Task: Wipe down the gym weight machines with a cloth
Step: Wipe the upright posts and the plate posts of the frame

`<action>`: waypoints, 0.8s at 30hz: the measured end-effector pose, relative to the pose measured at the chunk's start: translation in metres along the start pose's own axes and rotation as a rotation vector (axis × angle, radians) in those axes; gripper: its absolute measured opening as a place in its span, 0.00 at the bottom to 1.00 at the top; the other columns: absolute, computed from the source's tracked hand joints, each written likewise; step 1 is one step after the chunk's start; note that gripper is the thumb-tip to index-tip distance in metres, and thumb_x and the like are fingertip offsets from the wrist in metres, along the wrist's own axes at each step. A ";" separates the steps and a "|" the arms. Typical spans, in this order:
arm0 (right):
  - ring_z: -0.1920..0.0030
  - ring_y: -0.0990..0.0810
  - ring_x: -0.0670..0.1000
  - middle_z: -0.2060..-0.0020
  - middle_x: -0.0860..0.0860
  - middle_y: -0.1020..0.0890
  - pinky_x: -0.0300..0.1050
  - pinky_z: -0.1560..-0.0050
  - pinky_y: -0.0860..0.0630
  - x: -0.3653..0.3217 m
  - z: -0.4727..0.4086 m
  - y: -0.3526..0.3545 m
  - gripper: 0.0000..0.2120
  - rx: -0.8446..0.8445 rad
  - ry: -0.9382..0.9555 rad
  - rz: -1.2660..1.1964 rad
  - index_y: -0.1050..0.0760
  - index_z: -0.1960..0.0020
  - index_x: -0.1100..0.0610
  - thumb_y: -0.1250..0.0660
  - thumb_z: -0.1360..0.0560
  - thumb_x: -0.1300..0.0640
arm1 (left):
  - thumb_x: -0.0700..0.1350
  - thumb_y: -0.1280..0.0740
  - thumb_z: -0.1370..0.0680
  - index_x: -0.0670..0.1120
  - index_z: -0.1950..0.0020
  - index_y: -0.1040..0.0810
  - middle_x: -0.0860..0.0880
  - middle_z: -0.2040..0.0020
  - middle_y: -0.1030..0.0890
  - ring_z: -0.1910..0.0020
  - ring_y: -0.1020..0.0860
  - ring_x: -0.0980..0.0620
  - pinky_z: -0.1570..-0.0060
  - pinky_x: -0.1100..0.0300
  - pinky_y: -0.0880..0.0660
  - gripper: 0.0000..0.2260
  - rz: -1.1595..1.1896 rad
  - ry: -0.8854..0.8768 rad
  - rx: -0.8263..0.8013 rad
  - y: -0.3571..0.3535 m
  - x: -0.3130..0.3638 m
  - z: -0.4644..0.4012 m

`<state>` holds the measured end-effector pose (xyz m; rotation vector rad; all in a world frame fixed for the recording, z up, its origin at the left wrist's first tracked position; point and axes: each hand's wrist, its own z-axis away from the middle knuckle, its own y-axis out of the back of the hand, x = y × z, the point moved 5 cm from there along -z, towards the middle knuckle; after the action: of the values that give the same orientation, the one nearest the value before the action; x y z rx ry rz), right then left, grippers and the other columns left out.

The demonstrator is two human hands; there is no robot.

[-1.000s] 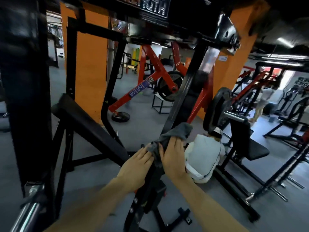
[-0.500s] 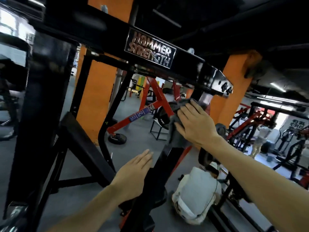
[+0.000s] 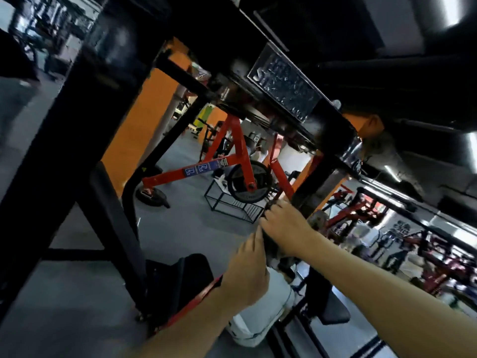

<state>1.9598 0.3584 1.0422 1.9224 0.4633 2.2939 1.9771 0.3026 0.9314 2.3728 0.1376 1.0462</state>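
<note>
The thick black steel upright of the weight machine is filling the left of the view, with a slanted black padded support leaning beside it; nothing shows whether either has been wiped. Further in, an orange pillar and a red plate-loaded machine are standing well behind on the grey floor.

Toward the middle, the left hand is reaching up with fingers straight and together, holding nothing, its fingertips just beside the slanted black steel arm of the machine. Just right of it, the right hand is pressing on that arm with fingers curled; the dark grey cloth is showing only as a dark scrap beneath the palm and is hard to make out in the blur, so the grip looks likely but is not certain.

I judge the wipe to be partway along this arm, with the black overhead beam bearing the silver nameplate, the uprights and the pad probably still to do.

Room is tight above, where the beam's corner is hanging over the hands. To the right, a person in white is crouching close below, and crowded red machines are filling the far side.
</note>
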 end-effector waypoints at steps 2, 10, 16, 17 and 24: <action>0.59 0.19 0.56 0.64 0.51 0.18 0.52 0.50 0.25 0.000 -0.007 -0.004 0.04 0.043 0.073 0.008 0.22 0.60 0.53 0.28 0.31 0.60 | 0.47 0.38 0.17 0.46 0.18 0.64 0.48 0.18 0.48 0.21 0.43 0.47 0.24 0.51 0.38 0.39 -0.012 -0.016 -0.031 -0.004 -0.011 0.006; 0.38 0.23 0.56 0.42 0.51 0.20 0.50 0.29 0.34 0.113 0.029 0.023 0.13 0.051 -0.221 0.173 0.26 0.39 0.54 0.34 0.24 0.58 | 0.48 0.39 0.17 0.44 0.17 0.62 0.49 0.17 0.56 0.18 0.53 0.48 0.20 0.54 0.49 0.38 -0.099 -0.060 -0.058 -0.008 -0.021 0.020; 0.57 0.20 0.61 0.59 0.58 0.20 0.58 0.43 0.24 0.051 0.025 0.019 0.06 0.320 -0.186 0.145 0.22 0.55 0.61 0.32 0.32 0.63 | 0.44 0.41 0.17 0.43 0.18 0.65 0.48 0.17 0.62 0.18 0.59 0.49 0.20 0.58 0.57 0.37 -0.087 -0.007 -0.047 -0.022 -0.038 0.051; 0.57 0.20 0.61 0.59 0.59 0.20 0.59 0.43 0.24 0.037 0.023 0.017 0.06 0.356 -0.169 0.129 0.23 0.55 0.61 0.33 0.32 0.63 | 0.44 0.41 0.17 0.43 0.18 0.66 0.48 0.17 0.64 0.18 0.60 0.49 0.20 0.59 0.58 0.37 -0.083 0.014 -0.058 -0.027 -0.046 0.060; 0.58 0.26 0.59 0.60 0.58 0.25 0.56 0.40 0.28 -0.098 -0.002 -0.020 0.22 0.241 -0.010 0.020 0.26 0.54 0.59 0.21 0.35 0.45 | 0.43 0.41 0.19 0.47 0.18 0.67 0.51 0.20 0.71 0.20 0.66 0.53 0.20 0.56 0.51 0.39 -0.024 0.124 -0.135 -0.061 -0.097 0.123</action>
<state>1.9742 0.3496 0.9434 2.0498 0.7545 2.3320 2.0048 0.2719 0.7688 2.1817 0.1362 1.1543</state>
